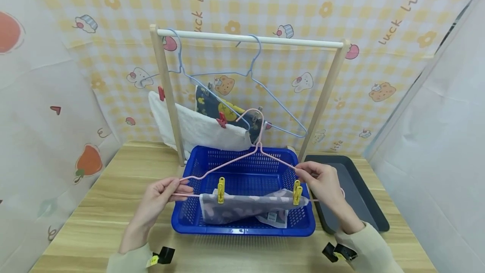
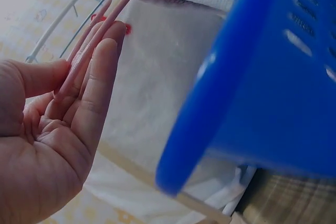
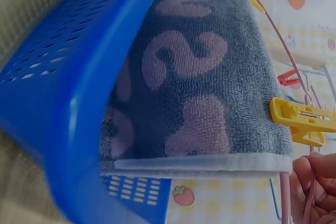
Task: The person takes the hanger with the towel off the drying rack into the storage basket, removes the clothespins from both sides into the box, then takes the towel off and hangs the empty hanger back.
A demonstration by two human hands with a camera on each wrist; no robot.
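My left hand (image 1: 159, 197) pinches the left corner of a pink clothes hanger (image 1: 231, 161) between thumb and fingers. On the opposite side, my right hand (image 1: 325, 183) pinches the hanger's sloping right arm. A grey towel with pink letters (image 3: 184, 59) is folded over the hanger's lower bar. Two yellow clothespins, a left one (image 1: 221, 191) and a right one (image 3: 299, 119), clip the towel to that bar. Towel and hanger are over a blue perforated basket (image 1: 242, 231), the hook pointing up and away from me.
Behind the basket stands a drying rack with a white rail (image 1: 250, 38). Two blue hangers hang there, bearing a white towel (image 1: 212, 132) with red clothespins and a dark patterned cloth (image 1: 208, 102). A dark grey tray (image 1: 350, 180) lies to the basket's right.
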